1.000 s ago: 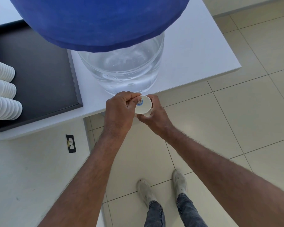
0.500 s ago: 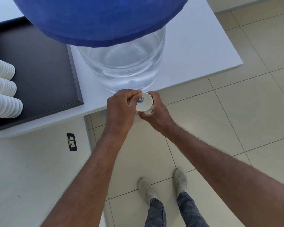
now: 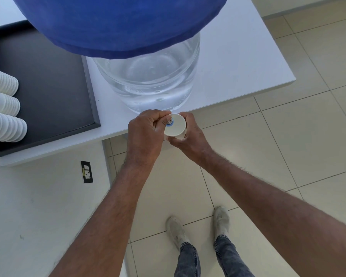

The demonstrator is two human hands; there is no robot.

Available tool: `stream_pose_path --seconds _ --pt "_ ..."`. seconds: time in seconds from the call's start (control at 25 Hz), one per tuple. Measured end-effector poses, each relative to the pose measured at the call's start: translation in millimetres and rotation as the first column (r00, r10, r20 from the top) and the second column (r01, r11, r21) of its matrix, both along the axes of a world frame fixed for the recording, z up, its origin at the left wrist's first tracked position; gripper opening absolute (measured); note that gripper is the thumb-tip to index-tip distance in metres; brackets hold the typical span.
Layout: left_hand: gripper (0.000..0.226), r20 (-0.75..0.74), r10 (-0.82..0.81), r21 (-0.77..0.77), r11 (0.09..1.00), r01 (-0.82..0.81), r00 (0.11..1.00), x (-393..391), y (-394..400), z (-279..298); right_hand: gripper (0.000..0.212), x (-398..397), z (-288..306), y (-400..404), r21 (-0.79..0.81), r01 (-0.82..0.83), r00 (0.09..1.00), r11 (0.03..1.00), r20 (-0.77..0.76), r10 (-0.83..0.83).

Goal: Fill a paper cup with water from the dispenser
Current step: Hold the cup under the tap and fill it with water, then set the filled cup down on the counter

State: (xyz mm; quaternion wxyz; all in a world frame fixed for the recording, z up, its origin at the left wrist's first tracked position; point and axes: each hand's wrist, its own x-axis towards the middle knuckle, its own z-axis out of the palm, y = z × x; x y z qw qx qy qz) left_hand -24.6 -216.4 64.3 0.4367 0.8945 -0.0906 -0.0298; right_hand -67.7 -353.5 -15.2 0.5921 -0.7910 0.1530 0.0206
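A clear water dispenser jug [image 3: 148,82] with a blue cover [image 3: 118,23] stands on the white table [image 3: 238,62] near its front edge. Its small blue-ringed tap [image 3: 169,121] sticks out over the edge. My left hand [image 3: 145,132] is closed with the fingers pinching the tap. My right hand [image 3: 190,135] holds a white paper cup [image 3: 175,127] upright right under the tap, at the table's edge. The inside of the cup is mostly white; I cannot tell how much water is in it.
A black tray [image 3: 48,80] lies on the table to the left, with stacks of white paper cups [image 3: 2,108] lying on their sides. A wall socket [image 3: 87,171] is below the table. Beige floor tiles and my shoes [image 3: 198,226] are below.
Both hands stay together at the tap with the cup. The view has shifted slightly; nothing else moved.
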Motion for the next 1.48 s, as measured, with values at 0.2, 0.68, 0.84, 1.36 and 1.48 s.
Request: stream_pose_path --seconds 0.2,0.68,0.84,1.36,1.48 --pt "0.017 0.122 -0.105 0.08 0.992 0.096 0.987 -8 3 0 0.058 1 2 -3 0.015 -0.024 1.0 1.0 -0.004 0.024" --pt "0.018 0.401 -0.274 0.394 0.913 0.105 0.874 -30 -1 -23 0.058 2 -8 -10 0.03 -0.064 0.998 0.998 0.027 0.063" --pt "0.019 0.356 -0.246 0.395 0.914 0.093 0.901 -34 -5 -19 0.057 -2 -9 -18 0.042 -0.07 0.997 0.997 0.021 0.069" --pt "0.028 0.254 -0.185 0.324 0.941 0.097 0.949 -39 -100 -1 0.059 -39 5 -130 -0.029 0.016 0.997 0.999 -0.069 -0.018" --pt "0.035 0.172 -0.169 0.291 0.95 0.114 0.971 -29 -126 -5 0.061 -36 20 -169 -0.068 0.048 0.997 0.997 -0.054 -0.051"
